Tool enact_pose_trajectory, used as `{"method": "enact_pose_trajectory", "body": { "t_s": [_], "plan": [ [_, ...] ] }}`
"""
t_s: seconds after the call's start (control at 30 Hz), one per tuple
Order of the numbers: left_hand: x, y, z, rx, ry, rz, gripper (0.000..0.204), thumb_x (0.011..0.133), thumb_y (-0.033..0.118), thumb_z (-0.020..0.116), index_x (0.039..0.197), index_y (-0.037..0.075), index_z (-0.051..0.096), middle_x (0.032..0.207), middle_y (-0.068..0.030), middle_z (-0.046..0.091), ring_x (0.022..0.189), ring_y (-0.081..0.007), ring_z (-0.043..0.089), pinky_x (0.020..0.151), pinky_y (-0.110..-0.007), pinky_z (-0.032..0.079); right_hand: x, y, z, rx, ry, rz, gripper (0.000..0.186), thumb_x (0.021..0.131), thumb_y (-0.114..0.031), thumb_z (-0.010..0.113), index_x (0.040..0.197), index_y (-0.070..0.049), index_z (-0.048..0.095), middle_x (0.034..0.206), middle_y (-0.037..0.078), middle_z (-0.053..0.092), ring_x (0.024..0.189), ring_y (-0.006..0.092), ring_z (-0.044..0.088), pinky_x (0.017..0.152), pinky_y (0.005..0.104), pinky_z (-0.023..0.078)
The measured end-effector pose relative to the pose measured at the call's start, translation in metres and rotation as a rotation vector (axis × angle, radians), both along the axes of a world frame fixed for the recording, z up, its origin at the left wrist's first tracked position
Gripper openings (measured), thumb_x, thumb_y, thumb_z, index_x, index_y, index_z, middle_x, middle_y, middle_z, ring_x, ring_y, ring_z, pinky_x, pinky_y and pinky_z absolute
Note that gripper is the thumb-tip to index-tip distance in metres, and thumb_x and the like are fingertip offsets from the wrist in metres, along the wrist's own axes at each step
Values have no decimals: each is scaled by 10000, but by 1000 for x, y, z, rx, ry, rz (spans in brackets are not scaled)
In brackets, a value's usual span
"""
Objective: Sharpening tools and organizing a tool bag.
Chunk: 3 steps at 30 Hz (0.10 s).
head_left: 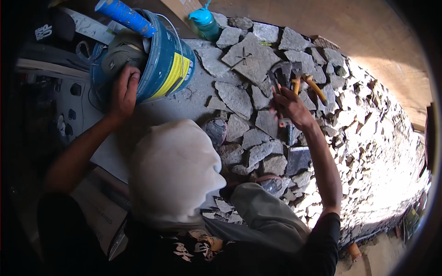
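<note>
My left hand (123, 92) curls over the near rim of a tilted teal bucket (186, 69). Inside the bucket are a grey-green cloth item (124, 54) and a tool with a blue-wrapped handle (124, 16). Over flat stones, my right hand (291, 108) is closed around a hand tool with a dark grip and an orange-and-grey lower end (286, 123); its full shape is hidden. Just beyond those fingers is a dark metal hammer head (283, 70). Two yellow-orange handles lie beside it, one (317, 91) further right.
Flat grey stones (252, 59) cover the middle; smaller rubble (368, 152) spreads right. A turquoise bottle (205, 23) stands behind the bucket. Wooden panels (322, 18) border the far side. A dark square block (298, 160) lies among the stones. A cream cloth shape (172, 170) blocks the lower middle.
</note>
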<state>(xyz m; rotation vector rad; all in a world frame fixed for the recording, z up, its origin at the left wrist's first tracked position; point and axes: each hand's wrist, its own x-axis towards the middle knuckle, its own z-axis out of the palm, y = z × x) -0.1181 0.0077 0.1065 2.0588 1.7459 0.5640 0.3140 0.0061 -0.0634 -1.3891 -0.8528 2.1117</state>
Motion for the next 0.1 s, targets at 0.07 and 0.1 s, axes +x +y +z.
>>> {"method": "enact_pose_trajectory", "body": {
  "t_s": [0.07, 0.1],
  "plan": [
    [2, -6, 5, -16, 11, 0, 155, 986, 160, 450, 994, 31, 535, 835, -131, 575, 760, -254, 571, 713, -346, 437, -10, -10, -1, 20, 220, -107, 403, 994, -281, 546, 1325, -79, 438, 969, 114, 614, 756, 179, 648, 549, 300, 557],
    [2, -6, 8, -82, 42, 23, 158, 986, 170, 458, 1008, 37, 541, 867, -144, 595, 792, -268, 584, 733, -345, 441, -4, -18, 5, 11, 218, -119, 403, 994, -281, 546, 1325, -79, 438, 969, 114, 614, 756, 179, 648, 549, 300, 557]
  ]
}}
